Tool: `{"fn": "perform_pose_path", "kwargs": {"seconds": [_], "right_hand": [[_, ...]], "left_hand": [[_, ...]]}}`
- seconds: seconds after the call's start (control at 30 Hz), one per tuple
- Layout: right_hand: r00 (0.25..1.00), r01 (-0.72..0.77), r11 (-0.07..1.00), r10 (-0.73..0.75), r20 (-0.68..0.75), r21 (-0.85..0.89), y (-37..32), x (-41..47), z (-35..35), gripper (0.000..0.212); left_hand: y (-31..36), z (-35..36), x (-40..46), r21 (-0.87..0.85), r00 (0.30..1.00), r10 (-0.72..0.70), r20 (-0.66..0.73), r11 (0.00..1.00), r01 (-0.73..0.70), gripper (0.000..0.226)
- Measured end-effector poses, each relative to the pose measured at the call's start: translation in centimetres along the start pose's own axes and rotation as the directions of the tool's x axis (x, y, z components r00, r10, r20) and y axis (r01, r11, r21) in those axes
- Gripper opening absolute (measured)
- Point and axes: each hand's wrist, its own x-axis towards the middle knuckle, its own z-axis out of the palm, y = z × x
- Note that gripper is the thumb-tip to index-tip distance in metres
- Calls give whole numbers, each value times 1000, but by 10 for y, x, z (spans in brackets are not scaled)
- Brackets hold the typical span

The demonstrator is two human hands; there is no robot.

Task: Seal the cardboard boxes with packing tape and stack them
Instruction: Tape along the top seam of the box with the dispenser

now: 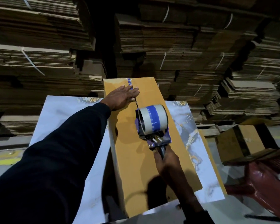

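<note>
- The left hand [122, 97] reaches out from a dark sleeve [58, 159], its arm stretched forward. It lies flat on the far end of the cardboard box [131, 151], palm down, fingers straight and spread, gripping nothing. The fingertips lie over the blue-printed tape at the far end of the box.
- The long yellow-brown box runs away from the viewer, lying on top of a marbled white table [68, 120]. Its top flaps are closed, with a dark seam running down the middle.
- The tape dispenser [152, 125], carrying a pale roll with a blue band, rests on the box top just right of the seam, near the middle of the box.
- The right hand [166, 160] has its fingers wrapped round the dispenser's dark handle, wrist low over the near half of the box.
- Further right, a second brown box [242, 139] sits on the floor, and a red-brown plastic chair [265, 188] stands at the lower right.
- Behind everything rise tall stacks of flattened cardboard [176, 39], bundled with white straps, in a dim storeroom.
</note>
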Motion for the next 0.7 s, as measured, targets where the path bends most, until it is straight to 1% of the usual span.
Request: {"fn": "perform_pose_path", "kwargs": {"seconds": [0.07, 0.17, 0.27, 0.37, 0.4, 0.47, 0.53, 0.63, 0.7], "right_hand": [[1000, 13, 1000, -13, -9, 3, 7, -11, -2, 32], [1000, -18, 999, 18, 13, 26, 7, -12, -3, 24], [996, -80, 995, 78, 40, 55, 6, -10, -3, 21], [996, -83, 994, 80, 47, 77, 2, -14, -4, 28], [996, -79, 994, 75, 51, 80, 1, -15, -5, 31], [996, -72, 994, 68, 58, 77, -2, -18, -7, 31], [997, -63, 994, 58, 60, 87, -3, -19, -9, 29], [997, -64, 995, 60, 56, 75, -3, -20, -10, 28], [997, -66, 997, 63, 51, 50, -4, -20, -9, 28]], "left_hand": [[1, 2, -1, -3, 1000, -4, 2, 1000, 4, 54], [12, 5, -10, -10, 1000, 0, -10, 1000, 0, 56], [33, 11, -28, 28, 997, 75, 23, 997, -76, 58], [55, 16, -52, 12, 988, 151, 22, 988, -151, 56], [62, 16, -60, -8, 986, 164, 11, 986, -164, 56], [76, 16, -74, -29, 985, 173, -21, 984, -174, 52], [91, 16, -83, -42, 990, 132, -45, 990, -134, 50], [106, 14, -86, -27, 998, 32, -52, 999, -34, 53], [109, 14, -86, -17, 998, 18, -62, 1000, -19, 51]]}}
